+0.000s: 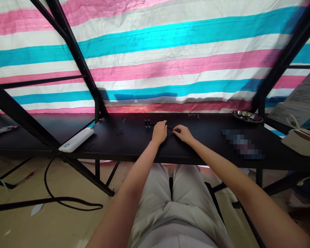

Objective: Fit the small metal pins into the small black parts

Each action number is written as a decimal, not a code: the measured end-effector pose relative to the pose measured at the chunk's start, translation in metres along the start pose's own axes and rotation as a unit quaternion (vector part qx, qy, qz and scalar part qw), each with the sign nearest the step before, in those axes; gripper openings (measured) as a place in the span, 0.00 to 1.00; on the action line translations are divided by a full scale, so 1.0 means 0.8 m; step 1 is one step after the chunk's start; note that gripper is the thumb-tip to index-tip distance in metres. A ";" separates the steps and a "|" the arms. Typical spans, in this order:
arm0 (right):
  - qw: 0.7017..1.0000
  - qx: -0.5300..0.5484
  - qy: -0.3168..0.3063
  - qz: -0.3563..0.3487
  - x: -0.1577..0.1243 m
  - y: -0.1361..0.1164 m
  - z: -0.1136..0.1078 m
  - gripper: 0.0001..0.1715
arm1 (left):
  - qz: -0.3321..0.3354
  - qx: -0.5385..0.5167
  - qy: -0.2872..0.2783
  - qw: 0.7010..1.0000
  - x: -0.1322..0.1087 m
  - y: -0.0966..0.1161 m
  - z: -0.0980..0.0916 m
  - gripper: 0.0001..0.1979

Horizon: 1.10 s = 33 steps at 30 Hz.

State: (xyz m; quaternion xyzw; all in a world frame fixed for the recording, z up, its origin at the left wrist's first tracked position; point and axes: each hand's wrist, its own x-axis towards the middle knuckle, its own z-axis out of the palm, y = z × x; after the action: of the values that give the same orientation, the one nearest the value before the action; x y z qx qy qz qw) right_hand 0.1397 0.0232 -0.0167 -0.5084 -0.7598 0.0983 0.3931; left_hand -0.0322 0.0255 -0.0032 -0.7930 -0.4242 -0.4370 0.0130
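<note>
Black tabletop [206,124], right hand [184,134] pinching dark piece [170,128], outline indistinct, left hand [159,132] near

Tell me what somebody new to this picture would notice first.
Most likely the striped plastic sheet, its pink, white and turquoise bands filling the background behind the black table. Next, the eye would probably drop to the two bare hands near the middle of the tabletop, the right hand pinching a thin dark item beside the left hand. The shiny metal dish toward the table's right also stands out.
</note>
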 end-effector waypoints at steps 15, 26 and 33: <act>0.974 -0.217 0.025 -0.059 -0.015 -0.015 -0.021 0.08 | 0.025 0.005 -0.048 0.999 -0.002 0.008 -0.004 0.09; 0.974 -0.224 0.015 -0.043 -0.018 -0.014 -0.018 0.07 | 0.020 0.034 -0.055 0.998 -0.002 0.007 -0.003 0.12; 0.974 -0.219 -0.003 -0.063 -0.016 -0.013 -0.015 0.09 | 0.022 0.035 -0.056 0.998 -0.002 0.006 -0.002 0.10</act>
State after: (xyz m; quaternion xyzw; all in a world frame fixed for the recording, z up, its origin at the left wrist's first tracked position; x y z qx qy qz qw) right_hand 0.1428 0.0046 -0.0092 -0.5326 -0.7949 -0.0935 0.2753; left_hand -0.0309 0.0206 -0.0016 -0.8246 -0.4218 -0.3762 0.0265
